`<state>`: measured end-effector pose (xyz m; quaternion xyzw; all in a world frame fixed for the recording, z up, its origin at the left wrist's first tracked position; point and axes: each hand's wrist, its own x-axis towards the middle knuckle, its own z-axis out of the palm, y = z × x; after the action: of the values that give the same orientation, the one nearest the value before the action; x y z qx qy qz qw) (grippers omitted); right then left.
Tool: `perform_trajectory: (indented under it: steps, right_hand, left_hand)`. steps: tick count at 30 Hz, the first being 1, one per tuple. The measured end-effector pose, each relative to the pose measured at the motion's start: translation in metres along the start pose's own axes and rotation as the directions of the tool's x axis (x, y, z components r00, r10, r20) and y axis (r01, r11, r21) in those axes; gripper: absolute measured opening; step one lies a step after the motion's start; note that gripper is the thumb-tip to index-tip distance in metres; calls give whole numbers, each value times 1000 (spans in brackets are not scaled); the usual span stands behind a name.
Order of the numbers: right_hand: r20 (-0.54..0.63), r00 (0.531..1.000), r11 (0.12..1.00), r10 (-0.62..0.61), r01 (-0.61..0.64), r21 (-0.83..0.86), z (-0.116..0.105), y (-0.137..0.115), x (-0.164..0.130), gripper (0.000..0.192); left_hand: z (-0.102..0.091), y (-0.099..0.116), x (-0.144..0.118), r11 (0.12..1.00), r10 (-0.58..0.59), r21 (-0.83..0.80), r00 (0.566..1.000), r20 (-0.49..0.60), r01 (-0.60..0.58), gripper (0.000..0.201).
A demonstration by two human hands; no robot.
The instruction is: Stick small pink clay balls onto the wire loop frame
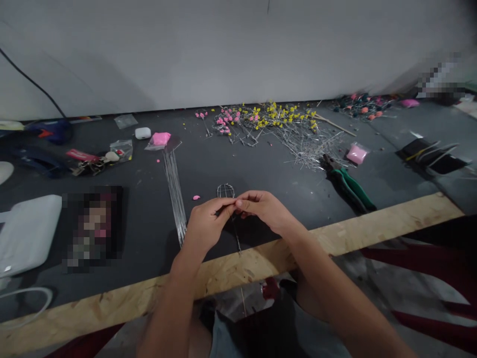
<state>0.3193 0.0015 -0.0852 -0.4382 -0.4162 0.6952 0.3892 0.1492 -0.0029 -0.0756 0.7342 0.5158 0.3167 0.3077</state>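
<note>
My left hand [206, 221] and my right hand [263, 209] meet fingertip to fingertip above the near part of the table. Both are closed in a pinch, and whatever lies between the fingers is hidden or too small to name. Just behind and below them is a wire piece shaped like a small racket, with a rounded mesh head [225, 190] and a thin twisted stem [237, 238] pointing towards me. Whether the fingers touch it I cannot tell. A small pink lump of clay [196, 198] sits left of the mesh head. Straight wires [174, 186] lie bundled beside my left hand.
Green-handled pliers [348, 186] lie to the right, near a pink packet [357, 153]. Wire stems with yellow and pink tips [276, 117] are heaped at the back. Another pink packet [160, 139], a white case [143, 133] and keys [91, 164] are on the left. A wooden strip [257, 258] edges the table.
</note>
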Motion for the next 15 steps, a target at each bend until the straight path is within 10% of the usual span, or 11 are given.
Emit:
perform_trajectory:
  steps: [15]
  right_hand:
    - [47,998,1000,-28,28,-14,-1,0,-1,15]
  left_hand:
    - [0,0,-2,994,-102,-48,993,-56,100,18]
